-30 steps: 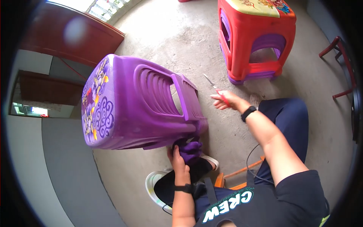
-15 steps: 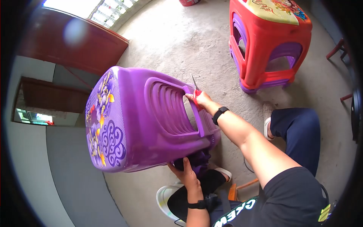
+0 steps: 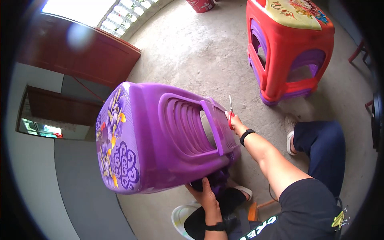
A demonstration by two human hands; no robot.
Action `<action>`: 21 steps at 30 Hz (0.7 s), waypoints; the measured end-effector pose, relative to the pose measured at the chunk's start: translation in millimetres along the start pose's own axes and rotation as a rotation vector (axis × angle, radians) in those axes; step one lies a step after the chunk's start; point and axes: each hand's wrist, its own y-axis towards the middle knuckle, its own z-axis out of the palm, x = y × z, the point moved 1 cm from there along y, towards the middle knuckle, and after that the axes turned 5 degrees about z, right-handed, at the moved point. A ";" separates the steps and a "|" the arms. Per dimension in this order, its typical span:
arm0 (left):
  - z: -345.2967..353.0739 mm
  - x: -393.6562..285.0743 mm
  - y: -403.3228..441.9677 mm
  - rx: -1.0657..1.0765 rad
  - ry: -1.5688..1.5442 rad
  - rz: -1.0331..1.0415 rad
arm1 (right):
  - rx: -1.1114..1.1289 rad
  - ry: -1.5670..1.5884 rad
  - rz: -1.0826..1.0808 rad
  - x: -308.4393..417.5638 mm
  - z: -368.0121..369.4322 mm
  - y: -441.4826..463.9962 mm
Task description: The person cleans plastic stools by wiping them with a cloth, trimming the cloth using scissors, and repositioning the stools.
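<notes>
A stack of purple plastic stools [image 3: 152,140] lies tilted on its side, its flowered seat facing left. My left hand [image 3: 206,195] is under the lower side of the stack, thumb up against it; its other fingers are partly hidden beside a dark purple bundle [image 3: 218,180]. My right hand [image 3: 235,121] is closed around the red handles of a pair of scissors [image 3: 231,105], at the leg end of the stack. The blades point away from me, toward the top of the view.
A red stool [image 3: 292,48] stacked over purple ones stands at the upper right. A red bucket [image 3: 201,5] is at the top. Near my legs are a white round tub [image 3: 180,218] and an orange wooden piece [image 3: 253,211]. Dark red furniture legs [image 3: 357,51] show at the right edge.
My right hand, with the scissors, first came left to the purple stack, then moved slightly right and down along its leg end. The whole scene has shifted down and right in view.
</notes>
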 end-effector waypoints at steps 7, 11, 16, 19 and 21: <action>2.4 2.3 -1.5 -0.027 0.010 -0.038 | 0.011 0.049 0.112 -18.8 7.1 40.1; 9.3 -3.5 -3.7 -0.029 0.039 -0.059 | 0.048 0.023 0.135 -33.1 7.1 61.4; 13.5 1.5 -2.8 -0.069 0.045 -0.075 | 0.159 0.004 0.078 -44.9 9.4 74.6; 8.3 9.0 0.8 -0.079 0.047 -0.056 | 0.212 -0.030 0.042 -46.5 5.0 61.4; 1.4 12.1 0.2 -0.082 0.064 -0.051 | 0.216 -0.032 0.042 -49.4 2.1 50.7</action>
